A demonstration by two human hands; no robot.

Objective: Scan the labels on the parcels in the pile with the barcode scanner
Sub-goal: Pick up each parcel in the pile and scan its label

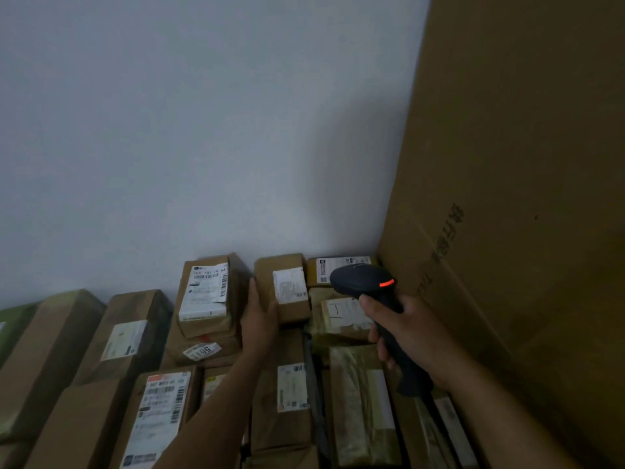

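Brown cardboard parcels [128,336] with white labels lie packed in a pile against a pale wall [203,130]. Barcodes show on the labels, but the print is too blurred to read. The left hand [258,321] lays straight, closed-up fingers against the left side of a small box [280,264] at the back. Just to the right, the black barcode scanner [362,279], with a red-orange strip lit on its head, hangs over the rear parcels. Its handle runs down-right and its nose points up-left. The right hand [409,336] wraps its fingers round the handle. A tall carton [507,198] bears faint, unreadable characters.

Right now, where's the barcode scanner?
In the head view, right of centre: the right hand grips the barcode scanner over the parcels, beside the big cardboard box.
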